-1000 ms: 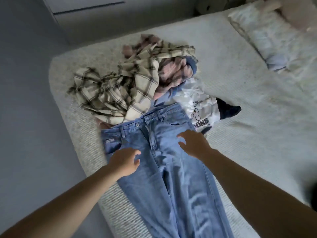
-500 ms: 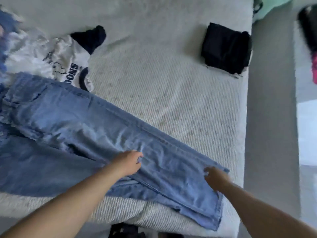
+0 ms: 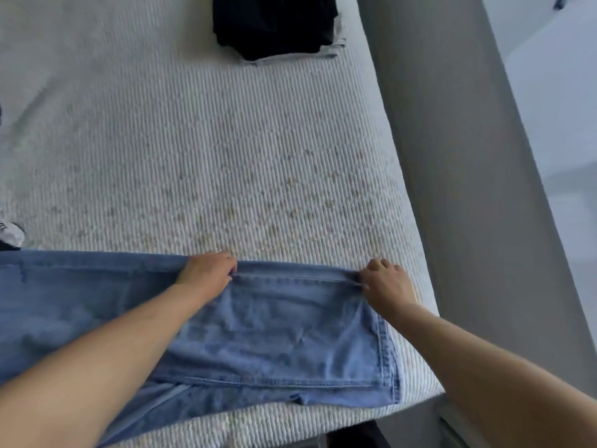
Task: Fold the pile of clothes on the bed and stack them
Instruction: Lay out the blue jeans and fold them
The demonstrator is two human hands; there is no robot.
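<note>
Light blue jeans (image 3: 277, 337) lie along the near edge of the bed (image 3: 226, 163), one leg folded over the other, hems at the right. My left hand (image 3: 208, 273) grips the far seam of the upper leg about midway along it. My right hand (image 3: 386, 282) pinches the same seam at the hem corner, a few fingers spread past the denim onto the bedspread. A folded black garment (image 3: 274, 24) sits on a pale folded piece at the far right of the bed.
The bed's right edge (image 3: 416, 240) drops to a grey floor (image 3: 458, 156). A bit of the white printed garment (image 3: 11, 232) shows at the left frame edge. Something dark (image 3: 358, 434) lies below the bed's near edge.
My view swung right from the waistband and the pile to the jeans' legs. Both hands travelled down the legs, and one leg now lies folded over the other.
</note>
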